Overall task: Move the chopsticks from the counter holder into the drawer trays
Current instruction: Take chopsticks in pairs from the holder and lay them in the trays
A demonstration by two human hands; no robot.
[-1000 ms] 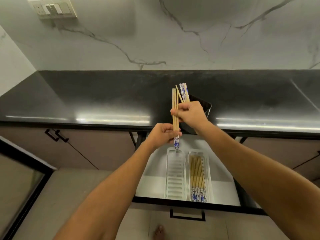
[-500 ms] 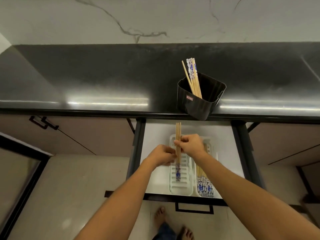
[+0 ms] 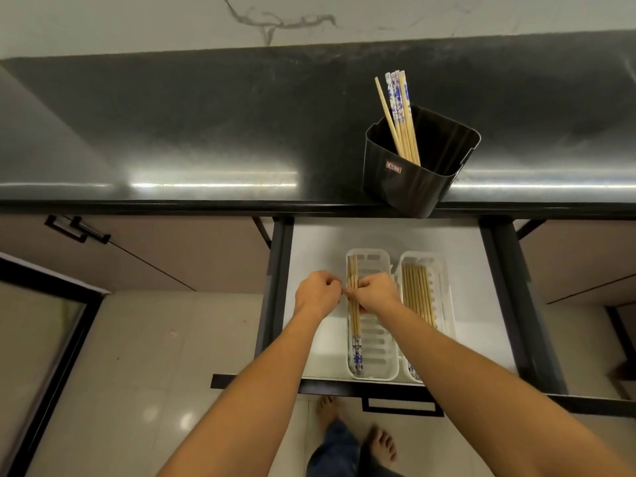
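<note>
Several wooden chopsticks with blue-and-white ends lie lengthwise in the left white tray (image 3: 378, 342) inside the open drawer (image 3: 309, 256). My right hand (image 3: 377, 290) is curled over the middle of this chopstick bundle (image 3: 354, 321) and pinches it. My left hand (image 3: 316, 294) sits just left of the tray's rim with its fingers curled, its fingertips close to the right hand's and off the sticks. The right white tray (image 3: 445, 270) holds a row of several chopsticks (image 3: 418, 294). More chopsticks (image 3: 399, 108) stand in the black holder (image 3: 413, 180) on the counter edge.
The black counter (image 3: 206, 132) runs across the view, with the holder overhanging its front edge above the drawer. The drawer's dark front with its handle (image 3: 401, 406) sticks out toward me. My bare feet (image 3: 378, 442) are on the tiled floor below. Closed cabinet doors flank the drawer.
Both hands came down from counter height with the chopstick bundle and laid it in the left tray. The left hand has slid off to the tray's left rim. My view tilted downward.
</note>
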